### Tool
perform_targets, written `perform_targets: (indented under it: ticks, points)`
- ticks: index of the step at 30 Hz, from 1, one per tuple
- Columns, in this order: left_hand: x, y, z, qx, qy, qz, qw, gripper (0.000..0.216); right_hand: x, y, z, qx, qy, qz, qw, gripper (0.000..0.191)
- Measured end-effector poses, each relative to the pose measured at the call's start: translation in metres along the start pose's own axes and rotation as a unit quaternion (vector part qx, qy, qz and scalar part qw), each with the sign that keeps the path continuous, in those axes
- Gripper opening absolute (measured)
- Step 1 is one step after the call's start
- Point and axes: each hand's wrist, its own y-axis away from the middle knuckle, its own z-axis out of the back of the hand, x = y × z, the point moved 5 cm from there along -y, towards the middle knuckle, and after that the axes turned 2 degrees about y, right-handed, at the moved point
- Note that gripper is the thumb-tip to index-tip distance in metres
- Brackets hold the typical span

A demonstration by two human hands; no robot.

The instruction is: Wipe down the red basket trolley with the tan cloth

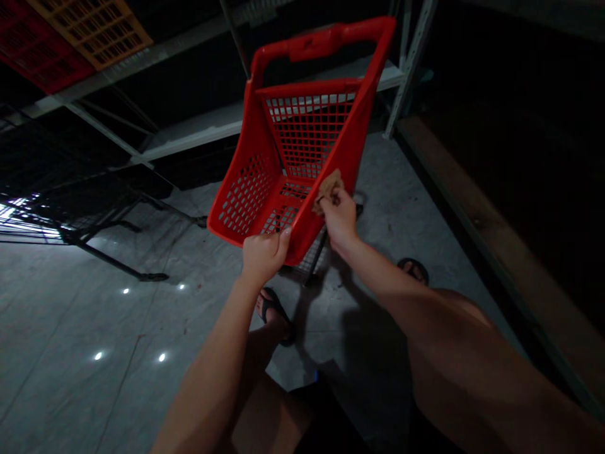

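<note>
A red plastic shopping basket [265, 183] with a lattice body and a tall red handle [326, 39] hangs tilted in front of me. My left hand [263, 253] grips its near bottom corner, fingers curled over the rim. My right hand [338, 215] is closed on a small brownish cloth [328, 187] pressed against the basket's right side wall. Inside, the basket looks bare.
Metal shelving [198, 129] runs behind the basket, with orange [92, 28] and red crates [33, 47] upper left. A dark wire rack [70, 208] stands at left. A wooden ledge [510, 252] runs along the right. My sandalled feet [276, 315] rest on the glossy grey floor.
</note>
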Motion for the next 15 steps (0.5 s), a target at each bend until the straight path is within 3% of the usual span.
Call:
perform_targets:
  ticks: [3, 5, 7, 11, 15]
  points:
    - [0.013, 0.002, -0.001, -0.008, 0.005, 0.016, 1.0, 0.07, -0.017, 0.078, -0.02, 0.181, 0.023, -0.029, 0.983, 0.012]
    - [0.019, 0.003, -0.002, -0.009, 0.006, 0.02, 1.0, 0.071, -0.026, 0.112, -0.027, 0.222, 0.036, -0.046, 0.973, 0.012]
    - [0.022, 0.003, -0.003, -0.014, 0.004, 0.019, 1.0, 0.071, -0.026, 0.12, -0.028, 0.206, 0.035, -0.033, 0.977, 0.015]
    - [0.022, 0.004, -0.004, -0.029, 0.0, 0.007, 1.0, 0.073, -0.013, 0.075, -0.011, 0.097, -0.015, 0.024, 0.995, 0.034]
    - [0.02, 0.005, -0.005, -0.052, 0.026, -0.014, 0.998, 0.077, -0.006, 0.001, 0.011, -0.025, 0.007, 0.058, 0.998, 0.027]
